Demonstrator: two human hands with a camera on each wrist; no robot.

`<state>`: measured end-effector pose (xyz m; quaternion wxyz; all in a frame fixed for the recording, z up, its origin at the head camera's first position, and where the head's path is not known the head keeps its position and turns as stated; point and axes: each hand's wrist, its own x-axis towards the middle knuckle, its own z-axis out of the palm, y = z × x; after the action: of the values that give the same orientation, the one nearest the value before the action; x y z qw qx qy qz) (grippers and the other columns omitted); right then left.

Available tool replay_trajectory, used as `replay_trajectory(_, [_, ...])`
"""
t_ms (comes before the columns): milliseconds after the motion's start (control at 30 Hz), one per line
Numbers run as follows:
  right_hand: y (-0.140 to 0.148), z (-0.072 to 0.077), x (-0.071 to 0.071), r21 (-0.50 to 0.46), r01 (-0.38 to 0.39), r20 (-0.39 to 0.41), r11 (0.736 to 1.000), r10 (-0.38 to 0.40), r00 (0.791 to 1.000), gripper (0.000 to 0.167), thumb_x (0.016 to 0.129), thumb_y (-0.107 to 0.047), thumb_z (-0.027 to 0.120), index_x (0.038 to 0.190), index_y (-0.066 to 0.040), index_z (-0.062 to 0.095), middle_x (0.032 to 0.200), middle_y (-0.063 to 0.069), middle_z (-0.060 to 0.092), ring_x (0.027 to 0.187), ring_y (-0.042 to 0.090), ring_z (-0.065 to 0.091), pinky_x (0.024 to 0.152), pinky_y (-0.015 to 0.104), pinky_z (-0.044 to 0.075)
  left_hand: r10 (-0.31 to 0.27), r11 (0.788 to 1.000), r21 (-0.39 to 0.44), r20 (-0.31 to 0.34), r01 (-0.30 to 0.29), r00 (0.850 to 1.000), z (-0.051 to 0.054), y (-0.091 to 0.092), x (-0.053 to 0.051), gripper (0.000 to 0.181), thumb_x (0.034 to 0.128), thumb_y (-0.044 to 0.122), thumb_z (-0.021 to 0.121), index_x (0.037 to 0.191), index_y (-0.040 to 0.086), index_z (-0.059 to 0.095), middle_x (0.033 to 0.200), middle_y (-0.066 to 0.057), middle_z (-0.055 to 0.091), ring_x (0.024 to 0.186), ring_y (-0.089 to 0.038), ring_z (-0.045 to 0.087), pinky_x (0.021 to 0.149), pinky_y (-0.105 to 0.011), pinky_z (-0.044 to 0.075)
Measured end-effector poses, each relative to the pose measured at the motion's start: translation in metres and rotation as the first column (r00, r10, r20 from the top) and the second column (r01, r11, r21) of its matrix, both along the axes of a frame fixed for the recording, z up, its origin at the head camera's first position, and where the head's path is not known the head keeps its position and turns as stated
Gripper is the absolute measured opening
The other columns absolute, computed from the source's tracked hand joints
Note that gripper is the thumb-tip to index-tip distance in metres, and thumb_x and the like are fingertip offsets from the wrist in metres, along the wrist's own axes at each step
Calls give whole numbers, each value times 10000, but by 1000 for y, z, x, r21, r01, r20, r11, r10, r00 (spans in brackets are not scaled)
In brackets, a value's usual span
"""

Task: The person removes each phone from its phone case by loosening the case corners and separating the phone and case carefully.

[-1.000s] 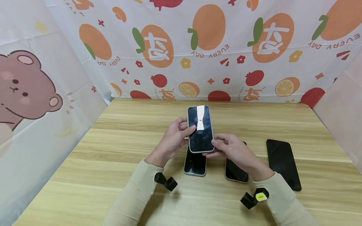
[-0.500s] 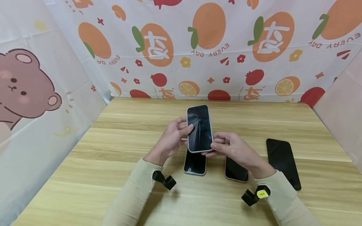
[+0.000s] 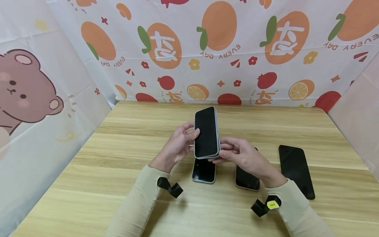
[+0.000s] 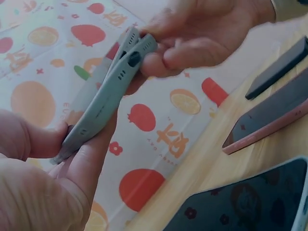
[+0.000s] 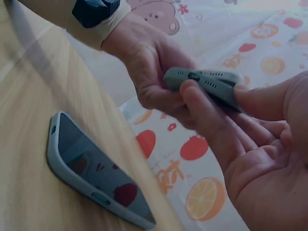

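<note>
I'm now seeing the held phone (image 3: 205, 133) tilting from its case (image 4: 107, 91) above the table (image 3: 118, 184), so separation is apparently starting; how far, I can't tell. The left hand (image 3: 179, 141) is gripping its left side, the right hand (image 3: 241, 156) pinching its near-right corner. I'm counting one case, three other phones (image 3: 204, 172) (image 3: 246, 177) (image 3: 297, 171).

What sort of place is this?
Probably a makeshift indoor recording booth: a fruit-print sheet hangs behind the wood-grain table, a bear-print sheet screens the view's left side, and the person wears black wrist devices.
</note>
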<state>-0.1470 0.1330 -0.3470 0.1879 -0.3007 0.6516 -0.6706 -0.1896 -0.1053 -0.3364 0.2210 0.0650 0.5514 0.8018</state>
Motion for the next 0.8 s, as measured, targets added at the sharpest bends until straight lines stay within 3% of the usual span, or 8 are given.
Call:
replay_trajectory(300, [1, 5, 1, -4, -28, 18, 1000, 28, 999, 427, 1035, -79, 494, 1439, 37, 423, 1340, 267, 588, 1048, 301, 707, 920, 436, 556, -32, 999, 24, -20, 33, 999, 2, -2, 1, 345, 1036, 73, 469, 1371, 68, 387, 903, -11, 726, 764, -134, 724, 666, -355, 612])
replay_trajectory(600, [4, 2, 0, 10, -31, 38, 999, 30, 999, 405, 1025, -67, 495, 1413, 35, 435, 1310, 248, 616, 1057, 475, 647, 923, 403, 564, -34, 999, 18, -15, 34, 999, 1, -1, 1, 246, 1037, 54, 455, 1276, 101, 421, 873, -8, 711, 747, -136, 718, 655, -356, 609])
replay_trajectory(700, [2, 0, 0, 27, 2, 47, 1000, -4, 999, 401, 1016, -60, 495, 1404, 28, 445, 1287, 232, 639, 1046, 493, 643, 912, 406, 571, -42, 999, 19, -22, 42, 999, -3, 0, 0, 252, 1038, 57, 452, 1283, 98, 413, 869, -3, 710, 748, -133, 717, 660, -352, 609])
replay_trajectory(800, [-2, -1, 1, 76, 79, 68, 994, -84, 994, 378, 1001, -58, 495, 1372, 12, 485, 1210, 193, 691, 1012, 455, 675, 877, 401, 588, -30, 999, -15, -33, 30, 999, -5, 1, -1, 284, 1036, 65, 467, 1313, 78, 405, 864, -5, 715, 743, -128, 716, 656, -336, 607])
